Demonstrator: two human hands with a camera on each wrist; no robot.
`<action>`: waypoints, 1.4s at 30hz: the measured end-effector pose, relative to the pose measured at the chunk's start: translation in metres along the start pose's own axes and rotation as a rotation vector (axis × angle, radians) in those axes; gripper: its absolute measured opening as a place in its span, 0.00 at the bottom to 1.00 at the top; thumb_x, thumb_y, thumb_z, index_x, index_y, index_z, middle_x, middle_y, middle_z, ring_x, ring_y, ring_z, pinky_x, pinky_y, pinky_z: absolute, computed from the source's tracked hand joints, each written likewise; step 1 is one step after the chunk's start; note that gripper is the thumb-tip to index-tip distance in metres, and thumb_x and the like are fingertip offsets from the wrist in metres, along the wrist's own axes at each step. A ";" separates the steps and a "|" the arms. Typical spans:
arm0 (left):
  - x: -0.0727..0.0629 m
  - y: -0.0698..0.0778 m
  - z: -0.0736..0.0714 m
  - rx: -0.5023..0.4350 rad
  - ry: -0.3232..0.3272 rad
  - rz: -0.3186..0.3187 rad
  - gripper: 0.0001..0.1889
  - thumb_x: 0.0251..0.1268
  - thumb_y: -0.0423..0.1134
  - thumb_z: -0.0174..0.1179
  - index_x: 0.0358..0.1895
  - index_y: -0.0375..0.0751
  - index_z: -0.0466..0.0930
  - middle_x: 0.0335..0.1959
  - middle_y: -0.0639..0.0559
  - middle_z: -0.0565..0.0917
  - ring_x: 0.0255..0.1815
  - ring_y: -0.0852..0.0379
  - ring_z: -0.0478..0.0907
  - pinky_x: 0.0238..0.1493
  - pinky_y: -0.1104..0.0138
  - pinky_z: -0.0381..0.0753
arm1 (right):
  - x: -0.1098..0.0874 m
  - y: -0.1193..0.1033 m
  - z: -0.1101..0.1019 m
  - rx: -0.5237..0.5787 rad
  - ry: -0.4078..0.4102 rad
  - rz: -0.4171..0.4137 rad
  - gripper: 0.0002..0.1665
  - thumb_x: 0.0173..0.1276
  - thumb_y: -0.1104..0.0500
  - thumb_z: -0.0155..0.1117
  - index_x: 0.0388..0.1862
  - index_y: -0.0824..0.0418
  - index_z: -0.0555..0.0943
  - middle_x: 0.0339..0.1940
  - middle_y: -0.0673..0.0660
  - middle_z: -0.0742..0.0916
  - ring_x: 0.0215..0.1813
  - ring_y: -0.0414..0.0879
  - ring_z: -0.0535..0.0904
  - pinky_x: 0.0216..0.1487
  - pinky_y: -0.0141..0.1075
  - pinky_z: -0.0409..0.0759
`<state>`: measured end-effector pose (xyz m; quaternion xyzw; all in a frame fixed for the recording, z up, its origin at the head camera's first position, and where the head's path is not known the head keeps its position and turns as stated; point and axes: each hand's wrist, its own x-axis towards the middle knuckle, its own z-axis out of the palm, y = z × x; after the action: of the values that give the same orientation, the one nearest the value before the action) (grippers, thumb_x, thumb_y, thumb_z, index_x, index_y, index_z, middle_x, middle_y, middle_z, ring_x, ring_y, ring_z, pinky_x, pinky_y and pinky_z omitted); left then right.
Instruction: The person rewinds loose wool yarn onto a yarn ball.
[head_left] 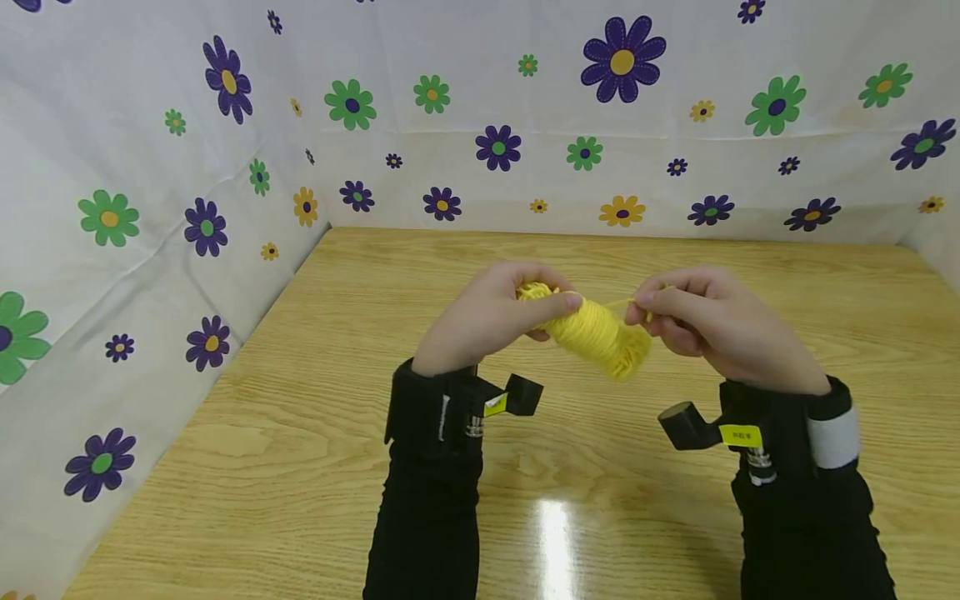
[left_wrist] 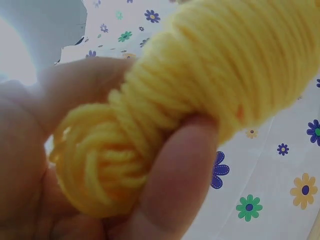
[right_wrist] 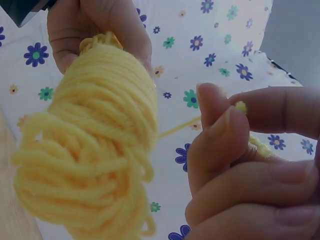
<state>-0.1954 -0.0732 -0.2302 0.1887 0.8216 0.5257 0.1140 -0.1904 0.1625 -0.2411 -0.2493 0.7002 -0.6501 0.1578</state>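
Observation:
A skein of yellow yarn (head_left: 596,333) is held above the wooden table in the head view. My left hand (head_left: 502,312) grips its left end, thumb over the top and fingers behind. In the left wrist view the looped end of the skein (left_wrist: 100,160) sits between thumb and fingers. My right hand (head_left: 705,321) pinches a loose strand of yarn (right_wrist: 181,127) between thumb and fingertips. That strand runs from the skein's side to the right hand. A short bit of its tail (right_wrist: 260,147) shows beside the fingers, and loose loops hang at the skein's far end.
Below both hands lies the wood-grain table (head_left: 315,467), with a bright reflection near its front. A white cloth with printed flowers (head_left: 465,92) hangs behind it and along the left. Each wrist wears a black strap, the left (head_left: 423,408) and the right (head_left: 780,425), with a small camera mount.

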 end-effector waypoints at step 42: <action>0.008 0.012 0.021 -0.610 0.396 0.208 0.13 0.64 0.34 0.56 0.46 0.27 0.76 0.44 0.43 0.74 0.37 0.54 0.76 0.38 0.66 0.82 | 0.009 -0.005 0.027 -0.163 0.035 -0.037 0.16 0.73 0.56 0.49 0.40 0.69 0.77 0.24 0.54 0.77 0.17 0.45 0.60 0.20 0.35 0.61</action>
<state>-0.1924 -0.0480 -0.2281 0.1231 0.6100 0.7812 -0.0500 -0.1824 0.1348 -0.2376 -0.2627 0.7487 -0.5981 0.1129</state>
